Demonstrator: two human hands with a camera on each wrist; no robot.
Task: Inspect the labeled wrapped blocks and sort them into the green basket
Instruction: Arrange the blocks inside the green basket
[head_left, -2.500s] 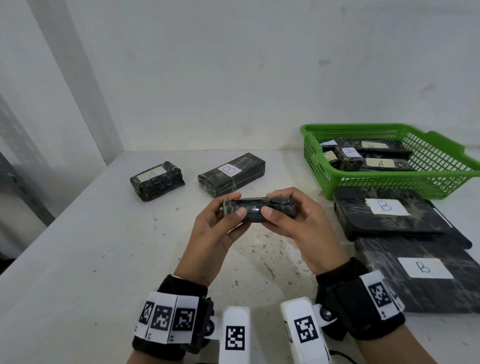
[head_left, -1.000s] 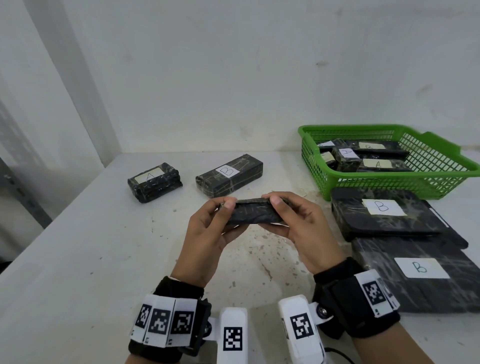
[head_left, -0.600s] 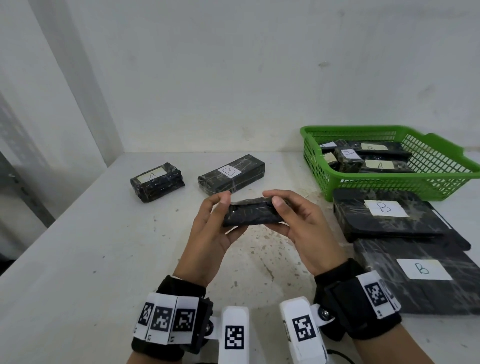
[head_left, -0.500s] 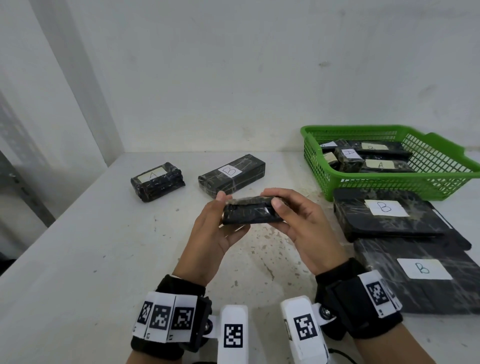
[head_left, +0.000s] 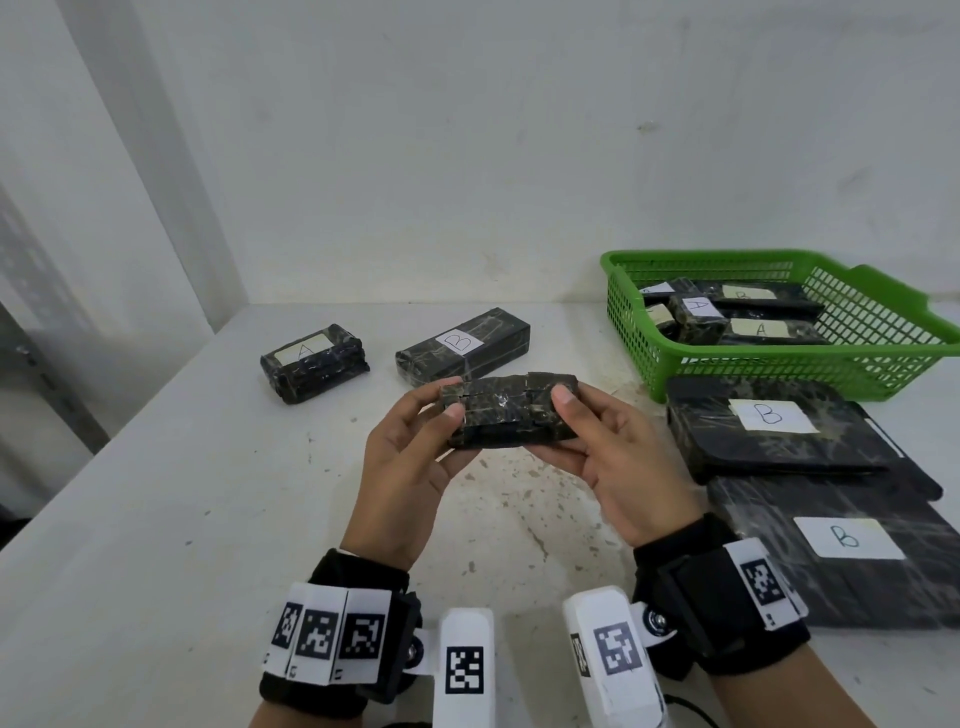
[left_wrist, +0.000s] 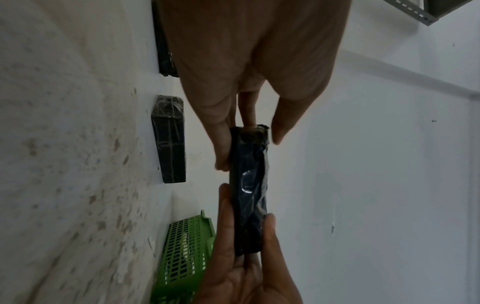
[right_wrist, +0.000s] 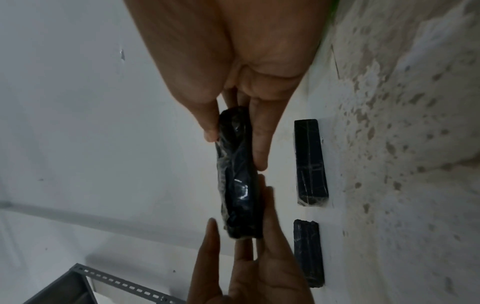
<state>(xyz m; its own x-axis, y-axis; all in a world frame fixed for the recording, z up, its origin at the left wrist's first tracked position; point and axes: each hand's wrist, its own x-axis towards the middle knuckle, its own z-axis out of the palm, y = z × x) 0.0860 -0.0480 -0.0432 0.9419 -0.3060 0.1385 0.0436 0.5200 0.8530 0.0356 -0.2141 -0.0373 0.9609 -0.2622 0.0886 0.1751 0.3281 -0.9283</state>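
A small black wrapped block (head_left: 511, 410) (left_wrist: 249, 185) (right_wrist: 237, 176) hangs above the table's middle, gripped at both ends. My left hand (head_left: 415, 447) (left_wrist: 249, 86) pinches its left end, thumb on the near face. My right hand (head_left: 608, 452) (right_wrist: 241, 92) pinches the right end the same way. No label shows on the face turned to me. The green basket (head_left: 878, 369) (left_wrist: 187, 253) stands at the back right with several labelled blocks inside, one marked A (head_left: 761, 330). On the table behind my hands lie a block marked A (head_left: 311, 361) and a longer block marked B (head_left: 465, 345).
Two large flat black packs marked B lie on the right, one (head_left: 779, 431) just before the basket, the other (head_left: 852, 551) nearer me. The white table (head_left: 182, 519) is stained in the middle. Walls close the back and left.
Both hands have kept turning the block between them; a broader wrapped face now points at me where a narrow edge showed before. The other blocks have not moved.
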